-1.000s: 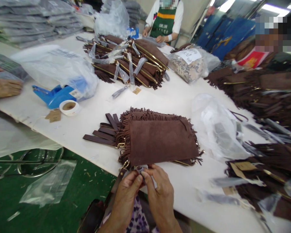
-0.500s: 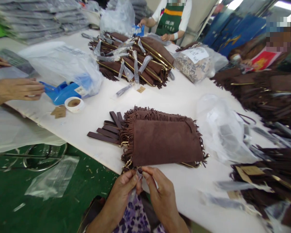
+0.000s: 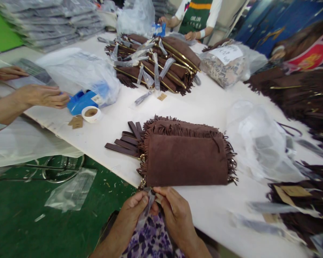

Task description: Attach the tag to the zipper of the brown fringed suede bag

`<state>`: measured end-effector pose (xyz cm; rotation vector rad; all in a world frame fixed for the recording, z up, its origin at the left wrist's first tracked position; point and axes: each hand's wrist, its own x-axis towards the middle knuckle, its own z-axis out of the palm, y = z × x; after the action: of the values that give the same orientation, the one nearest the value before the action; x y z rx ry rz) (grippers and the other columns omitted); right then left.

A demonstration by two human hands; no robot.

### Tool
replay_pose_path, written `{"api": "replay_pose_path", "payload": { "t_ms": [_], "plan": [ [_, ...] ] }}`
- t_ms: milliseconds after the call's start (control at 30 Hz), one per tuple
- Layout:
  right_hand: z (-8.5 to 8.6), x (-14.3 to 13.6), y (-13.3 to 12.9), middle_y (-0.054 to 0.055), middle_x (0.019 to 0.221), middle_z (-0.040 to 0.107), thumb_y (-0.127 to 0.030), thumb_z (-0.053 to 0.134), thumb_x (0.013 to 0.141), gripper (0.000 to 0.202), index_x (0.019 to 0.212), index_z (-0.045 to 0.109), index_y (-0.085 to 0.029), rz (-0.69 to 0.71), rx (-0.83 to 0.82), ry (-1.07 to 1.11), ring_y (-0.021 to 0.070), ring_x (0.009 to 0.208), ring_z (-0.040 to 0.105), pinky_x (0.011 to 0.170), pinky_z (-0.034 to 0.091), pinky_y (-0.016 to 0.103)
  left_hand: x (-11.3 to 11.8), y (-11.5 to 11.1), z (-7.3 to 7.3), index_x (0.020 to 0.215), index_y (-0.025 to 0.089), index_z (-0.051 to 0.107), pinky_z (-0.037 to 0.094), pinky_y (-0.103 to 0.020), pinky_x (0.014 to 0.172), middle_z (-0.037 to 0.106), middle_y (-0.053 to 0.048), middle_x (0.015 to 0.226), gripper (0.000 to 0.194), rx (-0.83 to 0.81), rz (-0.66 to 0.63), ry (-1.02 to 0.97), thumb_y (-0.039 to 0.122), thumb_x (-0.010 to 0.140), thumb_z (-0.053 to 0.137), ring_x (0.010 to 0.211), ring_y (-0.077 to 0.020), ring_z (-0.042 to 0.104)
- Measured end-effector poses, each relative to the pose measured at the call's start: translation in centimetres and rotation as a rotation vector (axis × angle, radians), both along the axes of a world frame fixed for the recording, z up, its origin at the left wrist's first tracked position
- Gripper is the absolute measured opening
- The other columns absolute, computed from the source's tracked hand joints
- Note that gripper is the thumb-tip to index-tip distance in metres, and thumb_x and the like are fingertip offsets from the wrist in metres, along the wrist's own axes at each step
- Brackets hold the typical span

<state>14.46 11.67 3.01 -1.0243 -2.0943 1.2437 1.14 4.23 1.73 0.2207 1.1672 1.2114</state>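
Tape roll (image 3: 91, 114) left of the fringed bag (image 3: 187, 159); plastic bag (image 3: 261, 141) right; bag pile (image 3: 156, 64) behind, seemingly stacked.

a factory packing workshop, it seems: 1 apron-wearing worker (image 3: 195, 18) is standing by a table (image 3: 123, 104) where brown fringed bags (image 3: 153, 64) are piling up.

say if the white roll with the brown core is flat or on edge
Lying flat: the white roll rests on the white table, its brown core facing up.

Your left hand (image 3: 133, 211) and right hand (image 3: 176, 211), lower centre: fingers closed on one plastic sleeve (image 3: 150, 203). Brown fringed bag (image 3: 187, 161), centre.
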Motion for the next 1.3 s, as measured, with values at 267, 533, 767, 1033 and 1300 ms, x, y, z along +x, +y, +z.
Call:
{"api": "replay_pose_path", "payload": {
  "t_ms": [267, 533, 767, 1033, 1300],
  "plan": [
    [-0.6, 0.7, -1.0, 0.003, 0.088, 0.063, -0.021, 0.049, 0.092, 0.013, 0.101, 0.058, -0.022, -0.007, -0.028, -0.072, 0.0171, 0.081, 0.060, 0.073, 0.047, 0.028, -0.1, -0.1, -1.9, 0.084, 0.016, 0.063, 0.046, -0.026, 0.070, 0.066, -0.004, 0.077, 0.019, 0.010, 0.001, 0.057, 0.028, 0.074, 0.073, 0.071, -0.0172, 0.059],
    [-0.6, 0.1, -0.4, 0.001, 0.077, 0.060, -0.016, 0.052, 0.089, 0.008, 0.086, 0.057, -0.021, 0.021, 0.051, -0.145, 0.0165, 0.075, 0.057, 0.069, 0.042, 0.027, -0.1, 0.6, -1.6, 0.081, 0.015, 0.059, 0.043, -0.025, 0.062, 0.064, -0.002, 0.070, 0.021, -0.006, -0.072, 0.195, 0.027, 0.070, 0.072, 0.066, -0.0168, 0.057],
    [-0.1, 0.4, 0.1, -0.001, 0.077, 0.060, -0.018, 0.053, 0.089, 0.006, 0.083, 0.053, -0.021, 0.109, -0.001, -0.235, 0.0149, 0.073, 0.055, 0.067, 0.038, 0.026, -0.5, -0.2, -1.5, 0.082, 0.017, 0.059, 0.043, -0.024, 0.066, 0.062, -0.001, 0.072, 0.014, 0.024, -0.113, 0.234, 0.029, 0.080, 0.063, 0.070, -0.0158, 0.057],
    [0.1, 1.2, 0.1, -0.003, 0.070, 0.059, -0.022, 0.052, 0.090, 0.010, 0.080, 0.051, -0.021, -0.112, -0.160, -0.140, 0.0124, 0.065, 0.056, 0.065, 0.040, 0.024, -0.5, -0.2, -1.1, 0.079, 0.014, 0.062, 0.037, -0.021, 0.054, 0.064, -0.003, 0.065, 0.026, -0.008, -0.155, 0.192, 0.039, 0.083, 0.059, 0.054, -0.0125, 0.051],
    [-0.6, 0.7, -1.4, -0.002, 0.086, 0.064, -0.019, 0.056, 0.085, 0.021, 0.106, 0.056, -0.023, -0.135, -0.351, -0.067, 0.0138, 0.073, 0.061, 0.071, 0.046, 0.025, -0.2, -0.4, -1.0, 0.100, 0.016, 0.065, 0.045, -0.027, 0.072, 0.065, -0.003, 0.078, 0.027, 0.048, -0.158, 0.185, 0.038, 0.088, 0.054, 0.073, -0.0178, 0.059]
  ]
}}
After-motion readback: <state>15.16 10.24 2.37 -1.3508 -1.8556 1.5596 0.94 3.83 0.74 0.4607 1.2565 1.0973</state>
